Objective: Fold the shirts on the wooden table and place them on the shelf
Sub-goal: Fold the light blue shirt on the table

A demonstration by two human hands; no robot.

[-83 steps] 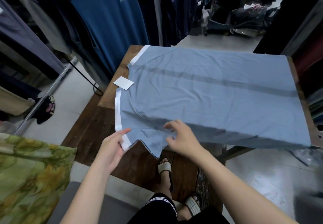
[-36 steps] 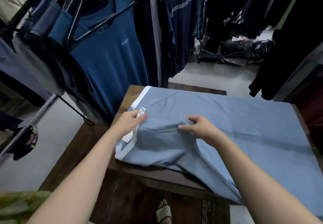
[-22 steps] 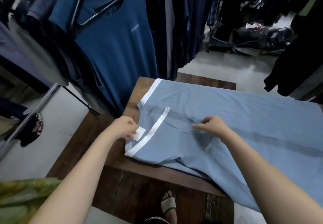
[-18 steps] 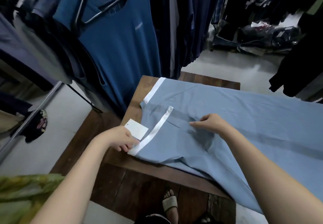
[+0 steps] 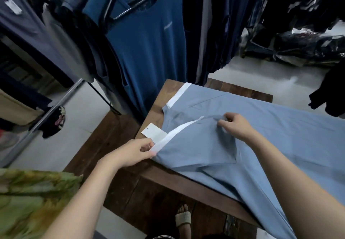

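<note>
Among crowded clothing racks, a wooden table [image 5: 162, 96] carries a light-blue shirt [image 5: 270, 145] spread flat, its near side spilling over the edge. The person's left hand [image 5: 134, 152] pinches the shirt at the near end of its white sleeve band [image 5: 179, 131], beside a paper tag [image 5: 154, 133]. The right hand [image 5: 237, 126], fingers curled, appears to pinch the cloth at the band's far end. The fabric looks light, limp and apt to slide, so it is best gripped at the firmer band and seams.
</note>
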